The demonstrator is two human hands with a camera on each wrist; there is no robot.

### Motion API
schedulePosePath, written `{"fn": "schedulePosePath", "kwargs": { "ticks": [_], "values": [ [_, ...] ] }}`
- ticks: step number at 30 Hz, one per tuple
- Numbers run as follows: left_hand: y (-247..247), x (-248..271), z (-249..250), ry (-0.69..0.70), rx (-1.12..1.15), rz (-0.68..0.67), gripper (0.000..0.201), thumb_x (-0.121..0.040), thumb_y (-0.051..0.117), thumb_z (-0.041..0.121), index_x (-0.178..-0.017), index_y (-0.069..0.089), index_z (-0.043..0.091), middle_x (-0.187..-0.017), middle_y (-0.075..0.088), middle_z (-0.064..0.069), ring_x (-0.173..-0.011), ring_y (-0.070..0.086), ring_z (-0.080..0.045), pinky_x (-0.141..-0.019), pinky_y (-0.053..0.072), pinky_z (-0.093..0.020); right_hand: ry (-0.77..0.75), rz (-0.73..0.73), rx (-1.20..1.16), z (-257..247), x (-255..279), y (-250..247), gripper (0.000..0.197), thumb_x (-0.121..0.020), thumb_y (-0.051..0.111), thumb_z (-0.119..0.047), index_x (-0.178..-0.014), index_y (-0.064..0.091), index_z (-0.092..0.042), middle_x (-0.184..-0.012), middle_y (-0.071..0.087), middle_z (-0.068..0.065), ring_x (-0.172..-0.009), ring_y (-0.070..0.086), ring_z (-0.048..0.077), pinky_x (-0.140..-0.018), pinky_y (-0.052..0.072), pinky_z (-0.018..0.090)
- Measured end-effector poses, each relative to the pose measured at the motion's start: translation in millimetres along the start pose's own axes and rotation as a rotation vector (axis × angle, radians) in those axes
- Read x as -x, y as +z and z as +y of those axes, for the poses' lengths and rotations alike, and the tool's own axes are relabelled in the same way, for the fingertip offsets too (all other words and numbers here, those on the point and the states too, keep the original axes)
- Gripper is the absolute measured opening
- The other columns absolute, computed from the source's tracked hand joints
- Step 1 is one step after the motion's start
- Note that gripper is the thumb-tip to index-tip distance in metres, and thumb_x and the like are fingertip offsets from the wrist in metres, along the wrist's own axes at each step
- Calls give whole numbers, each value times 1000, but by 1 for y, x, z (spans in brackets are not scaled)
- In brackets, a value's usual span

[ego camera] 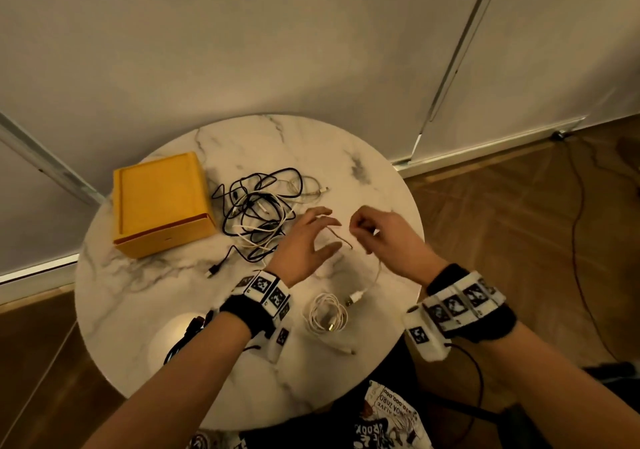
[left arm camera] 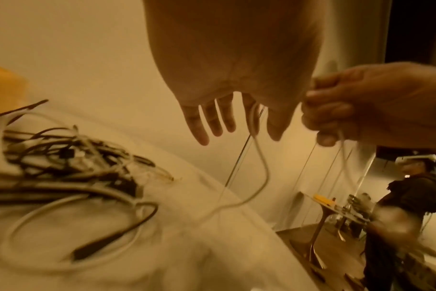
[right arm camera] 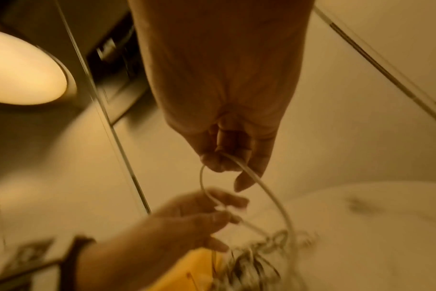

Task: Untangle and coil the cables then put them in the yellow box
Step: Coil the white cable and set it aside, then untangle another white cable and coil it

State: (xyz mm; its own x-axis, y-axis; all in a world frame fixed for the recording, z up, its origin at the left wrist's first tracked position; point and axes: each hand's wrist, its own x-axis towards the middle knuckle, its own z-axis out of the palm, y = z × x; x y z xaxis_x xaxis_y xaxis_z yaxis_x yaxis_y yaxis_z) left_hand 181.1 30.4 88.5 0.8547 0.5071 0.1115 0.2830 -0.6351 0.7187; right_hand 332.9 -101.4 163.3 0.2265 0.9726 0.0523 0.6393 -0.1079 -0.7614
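Above the round marble table (ego camera: 367,150) my right hand (ego camera: 375,232) pinches a thin white cable (ego camera: 376,273). From there the cable hangs down to its USB plug (ego camera: 354,298) on the tabletop. The cable's other part loops across to my left hand (ego camera: 308,240), whose straight, spread fingers carry it; in the left wrist view the white cable (left arm camera: 261,163) runs down between those fingers. The yellow box (ego camera: 159,202) stands at the table's left, closed side up. A tangle of black and white cables (ego camera: 258,209) lies just right of the box, left of my left hand.
A coiled white cable (ego camera: 327,315) lies on the table near its front edge, between my wrists. A black cable (ego camera: 188,332) rests near the front left rim. White wall panels stand behind the table. In the left wrist view, another person (left arm camera: 411,196) stands by a second table.
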Motion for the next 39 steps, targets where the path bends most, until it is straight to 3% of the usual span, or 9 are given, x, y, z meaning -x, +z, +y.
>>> {"fn": "schedulePosePath", "kwargs": {
  "ticks": [2,7,14,18,21,26,29,32,39],
  "values": [
    [-15,-13,6,-9,46,82,26,-90,56,36,-93,70,15,-118,61,3,-112,55,-15,-99,42,-35,-18,73,-66,-23,1,-30,5,-95,57,-10,-91,59,-11,-65,58,-1,-54,50,5,-54,44,21],
    [-70,-17,26,-111,251,260,14,-94,59,13,-93,71,19,-102,69,6,-86,64,-3,-73,45,-26,68,277,-329,-52,8,-91,8,-96,55,-9,-92,62,-10,-61,53,-3,-52,44,4,-44,37,21],
    [-64,0,76,16,458,-51,57,-85,68,28,-138,46,25,-136,54,16,-127,47,-1,-103,40,-27,70,142,-472,-68,0,-75,9,-97,51,-5,-94,57,1,-55,41,-2,-50,31,11,-41,27,21],
    [-47,18,74,-69,633,-127,19,-95,53,17,-96,68,4,-88,69,-4,-82,64,-9,-78,46,-20,98,275,-556,-69,-7,-78,10,-98,50,-7,-91,57,-6,-60,37,8,-52,27,19,-41,24,22],
    [-49,39,73,-229,689,-141,28,-100,47,18,-81,64,6,-54,40,8,-47,36,-8,-48,30,-23,114,311,-469,-60,-7,-80,10,-98,50,-9,-91,57,-6,-61,39,9,-52,30,19,-41,25,23],
    [-65,71,59,-310,397,-198,40,-101,47,34,-76,68,11,-49,37,11,-43,33,-3,-45,26,-17,122,378,-258,-35,-8,-77,10,-97,54,-12,-95,61,-5,-72,53,24,-60,43,26,-46,37,23],
    [-78,86,57,-475,662,-195,38,-101,45,34,-76,63,12,-51,29,8,-45,21,-8,-41,12,-22,125,357,-131,-18,-10,-67,8,-96,57,-13,-95,62,-7,-82,65,23,-70,57,34,-64,48,33],
    [-96,97,58,-529,884,-187,35,-99,47,30,-71,61,14,-52,24,6,-45,16,-7,-41,9,-21,133,330,-47,-10,-17,-52,8,-95,57,-13,-92,62,-9,-75,64,12,-69,58,27,-64,47,25],
    [-113,125,62,-514,1207,-592,35,-100,37,31,-93,64,9,-44,29,10,-38,21,-2,-37,11,-20,28,278,31,-23,-37,-24,7,-95,57,-15,-92,62,-11,-74,61,-3,-68,56,10,-63,42,19]
  ]
}}
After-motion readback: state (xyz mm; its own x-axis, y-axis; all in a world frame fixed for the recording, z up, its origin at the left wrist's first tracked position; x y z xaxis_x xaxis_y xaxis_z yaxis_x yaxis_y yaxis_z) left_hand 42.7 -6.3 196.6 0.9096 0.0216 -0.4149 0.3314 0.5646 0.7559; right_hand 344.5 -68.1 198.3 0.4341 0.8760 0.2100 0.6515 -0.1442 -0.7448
